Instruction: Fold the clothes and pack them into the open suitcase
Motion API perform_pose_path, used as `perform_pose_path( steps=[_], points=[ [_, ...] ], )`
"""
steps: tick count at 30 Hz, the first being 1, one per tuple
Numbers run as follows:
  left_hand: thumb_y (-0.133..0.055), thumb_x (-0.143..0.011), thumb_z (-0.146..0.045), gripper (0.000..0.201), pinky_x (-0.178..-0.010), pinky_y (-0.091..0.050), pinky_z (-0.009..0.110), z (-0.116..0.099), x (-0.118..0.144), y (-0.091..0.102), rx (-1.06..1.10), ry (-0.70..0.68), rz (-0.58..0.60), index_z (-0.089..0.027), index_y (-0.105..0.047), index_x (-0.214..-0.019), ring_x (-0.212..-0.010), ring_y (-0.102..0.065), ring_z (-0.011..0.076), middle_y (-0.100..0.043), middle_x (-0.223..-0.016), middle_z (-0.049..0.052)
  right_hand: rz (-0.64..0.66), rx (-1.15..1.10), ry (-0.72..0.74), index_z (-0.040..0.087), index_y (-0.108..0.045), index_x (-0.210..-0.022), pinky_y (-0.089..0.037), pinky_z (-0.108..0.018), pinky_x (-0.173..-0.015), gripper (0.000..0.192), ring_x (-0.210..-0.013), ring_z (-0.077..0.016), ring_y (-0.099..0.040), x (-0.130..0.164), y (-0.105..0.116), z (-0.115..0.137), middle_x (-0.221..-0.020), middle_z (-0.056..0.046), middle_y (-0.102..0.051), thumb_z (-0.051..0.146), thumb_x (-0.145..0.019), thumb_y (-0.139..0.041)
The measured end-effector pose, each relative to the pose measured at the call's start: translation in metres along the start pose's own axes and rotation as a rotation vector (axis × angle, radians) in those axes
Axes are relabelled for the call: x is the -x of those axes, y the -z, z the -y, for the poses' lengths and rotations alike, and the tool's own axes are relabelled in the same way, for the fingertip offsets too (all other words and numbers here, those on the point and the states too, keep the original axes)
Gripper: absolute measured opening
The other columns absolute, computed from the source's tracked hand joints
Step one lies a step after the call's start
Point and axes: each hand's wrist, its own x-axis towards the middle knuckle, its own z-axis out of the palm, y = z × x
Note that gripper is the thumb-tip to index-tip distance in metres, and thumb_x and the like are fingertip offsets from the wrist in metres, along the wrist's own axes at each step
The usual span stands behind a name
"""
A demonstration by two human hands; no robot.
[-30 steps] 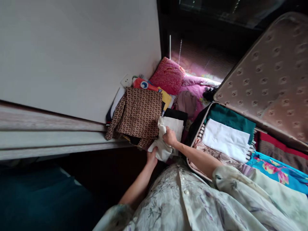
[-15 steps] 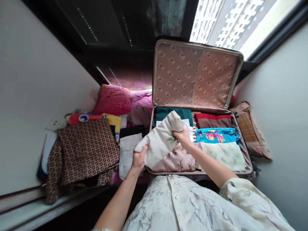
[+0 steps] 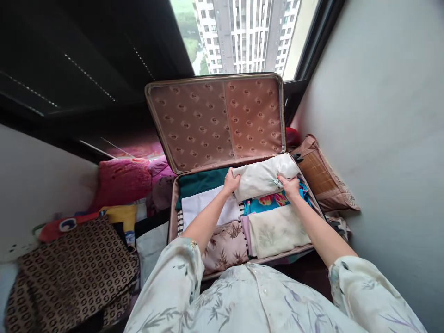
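Between my two hands is a folded cream garment (image 3: 262, 175) with a faint leaf print, over the back right part of the open suitcase (image 3: 172, 203). My left hand (image 3: 231, 181) grips its left end; my right hand (image 3: 290, 187) has its fingers closed on the front right part. Just in front of it lies a folded blue floral garment (image 3: 265, 203), partly covered. Nearer me are a folded pale cream cloth (image 3: 279, 231) and a pink leaf-print garment (image 3: 227, 247). A white folded garment (image 3: 204, 206) and a dark green one (image 3: 203, 180) fill the left side.
The suitcase lid (image 3: 222, 125) stands raised against the window. To the left lie a brown patterned garment (image 3: 76, 268), a grey-white cloth (image 3: 152, 245) and a pink cushion (image 3: 120, 182). A brown cushion (image 3: 322, 178) leans by the right wall (image 3: 388, 138).
Both hands have carried the cream garment from the suitcase's left side to its back right, now level and compact. It covers the red and brown garments there. The view has turned right.
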Motion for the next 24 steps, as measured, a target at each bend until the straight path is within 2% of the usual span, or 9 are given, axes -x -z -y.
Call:
perform_pose_path(
  steps=[2,4,7,10,12,15,19,21,24],
  points=[
    [-0.062,-0.082,-0.013,0.039,-0.097,-0.051,0.039,0.000,-0.004,-0.019,-0.222,0.030,-0.036,-0.019,-0.055,-0.119,-0.106,-0.064,0.0260,-0.067,-0.114,0.011,0.016,0.152,-0.041,0.016,-0.059,-0.116,-0.056,-0.037,-0.085,0.056,-0.101,-0.0278,-0.069,-0.012,0.010,-0.014,-0.107,-0.014,-0.074,0.041,-0.068,-0.072],
    [-0.063,-0.086,-0.019,0.055,-0.111,-0.043,0.048,0.000,0.004,-0.035,-0.446,0.025,-0.093,-0.015,-0.049,-0.139,-0.131,-0.054,0.0326,-0.057,-0.140,0.021,0.027,0.221,-0.038,0.015,-0.052,-0.131,-0.054,-0.043,-0.091,0.065,-0.108,-0.0312,-0.067,-0.011,0.018,-0.022,-0.117,-0.017,-0.071,0.037,-0.073,-0.068],
    [-0.061,-0.094,-0.034,0.070,-0.123,-0.025,0.056,0.001,0.027,-0.055,-0.749,-0.126,-0.111,-0.016,-0.037,-0.157,-0.155,-0.024,0.0377,-0.026,-0.167,0.022,-0.002,0.461,0.214,0.013,-0.038,-0.153,-0.042,-0.053,-0.108,0.074,-0.136,-0.0373,-0.049,0.002,0.021,-0.020,-0.151,-0.025,-0.049,0.034,-0.085,-0.060],
    [-0.060,-0.095,-0.047,0.078,-0.125,-0.012,0.064,0.007,0.042,-0.071,-0.914,-0.259,0.073,-0.024,-0.031,-0.164,-0.159,-0.003,0.0404,-0.009,-0.174,0.015,0.061,0.771,0.516,0.021,-0.031,-0.162,-0.027,-0.062,-0.117,0.074,-0.153,-0.0432,-0.019,0.010,0.013,-0.013,-0.171,-0.019,-0.017,0.039,-0.094,-0.054],
    [-0.059,-0.095,-0.052,0.079,-0.122,-0.009,0.069,0.015,0.044,-0.078,-0.941,-0.244,0.211,-0.029,-0.030,-0.164,-0.159,0.000,0.0432,-0.006,-0.174,0.013,0.181,0.889,0.570,0.028,-0.035,-0.161,-0.022,-0.065,-0.116,0.070,-0.154,-0.0457,-0.011,0.008,0.005,-0.015,-0.173,-0.015,-0.012,0.045,-0.096,-0.054],
    [-0.059,-0.094,-0.057,0.080,-0.120,-0.008,0.073,0.025,0.037,-0.085,-0.907,-0.163,0.339,-0.033,-0.030,-0.164,-0.158,0.003,0.0457,-0.001,-0.175,0.013,0.328,1.004,0.505,0.030,-0.043,-0.158,-0.022,-0.066,-0.113,0.065,-0.152,-0.0482,-0.016,0.000,-0.003,-0.029,-0.171,-0.018,-0.017,0.053,-0.098,-0.052],
    [-0.064,-0.090,-0.059,0.083,-0.119,-0.006,0.075,0.021,0.030,-0.086,-0.795,-0.133,0.448,-0.033,-0.033,-0.163,-0.157,0.006,0.0483,0.004,-0.175,0.012,0.320,1.079,0.466,0.030,-0.041,-0.159,-0.024,-0.066,-0.109,0.066,-0.150,-0.0484,-0.022,-0.002,-0.003,-0.044,-0.169,-0.022,-0.019,0.059,-0.100,-0.042],
    [-0.068,-0.089,-0.055,0.084,-0.117,-0.008,0.077,0.014,0.036,-0.079,-0.734,-0.146,0.466,-0.030,-0.036,-0.162,-0.157,0.003,0.0489,0.000,-0.174,0.016,0.293,1.068,0.494,0.029,-0.042,-0.159,-0.025,-0.067,-0.108,0.066,-0.150,-0.0481,-0.022,-0.003,-0.002,-0.045,-0.169,-0.022,-0.018,0.061,-0.101,-0.037],
    [-0.067,-0.092,-0.047,0.070,-0.120,-0.021,0.070,0.005,0.073,-0.051,-0.575,-0.285,0.342,-0.022,-0.049,-0.154,-0.158,-0.011,0.0440,-0.018,-0.171,0.020,0.273,1.025,0.507,0.028,-0.042,-0.159,-0.024,-0.067,-0.109,0.069,-0.151,-0.0488,-0.021,-0.003,-0.001,-0.042,-0.169,-0.021,-0.016,0.063,-0.100,-0.032]
  ],
)
